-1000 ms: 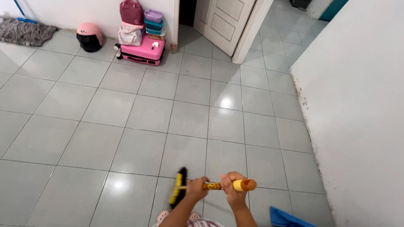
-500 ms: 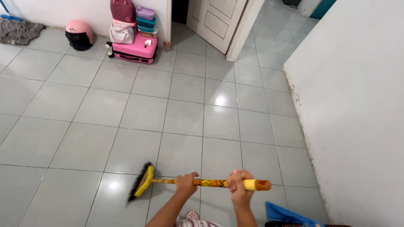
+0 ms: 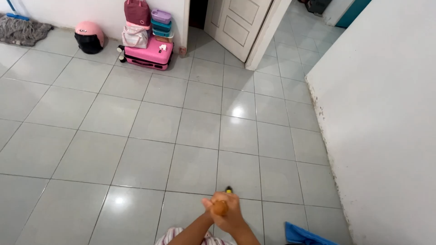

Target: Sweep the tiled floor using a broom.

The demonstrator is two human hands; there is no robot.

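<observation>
1. The tiled floor fills most of the view, pale grey squares lying open ahead and to the left of the person.
2. A white wall runs down the right side; its scuffed lower edge meets the floor close to the hands.
3. A white door stands ajar at the top, beside a dark doorway.
4. Against the far wall lies a pink suitcase with bags stacked on it, a pink helmet to its left and a grey mop in the corner, all well apart from the hands.
5. A blue cloth lies at the bottom edge, near the wall.
6. Both hands overlap low in the middle: the right hand and left hand are clenched on the broom handle, which points straight at the camera, so only its orange end cap shows between the fingers. A small yellow and black bit of the broom peeks just above the grip.
</observation>
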